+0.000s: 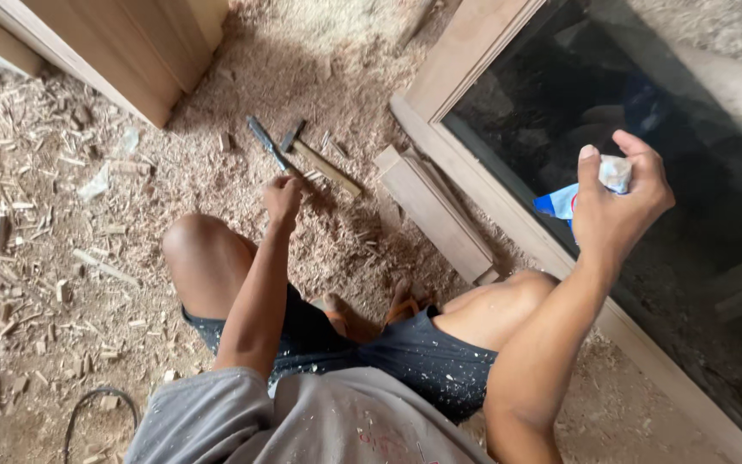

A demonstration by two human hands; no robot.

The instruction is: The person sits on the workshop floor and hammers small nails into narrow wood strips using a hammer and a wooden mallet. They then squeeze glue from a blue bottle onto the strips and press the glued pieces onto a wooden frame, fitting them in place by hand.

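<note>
Sawdust and wood chips cover the floor (62, 258) where a person squats beside a wooden frame (474, 77) with dark glass. Between frame and knee lies a loose wood strip (435, 215). 2 tools lie just ahead of the left hand (283, 196): a chisel (265, 143) and a hammer (324, 163), long axes running away and leftward. Left fingers are curled, touching the chisel's near end. The right hand (616, 206), well apart, is raised and clamped on a blue-and-white tube (560, 203).

I squat on a floor (62, 283) thick with sawdust and wood chips (10, 215). On it lie a chisel (265, 142), a hammer (319, 159), two boards (435, 215) and a glazed frame (508, 206).
</note>
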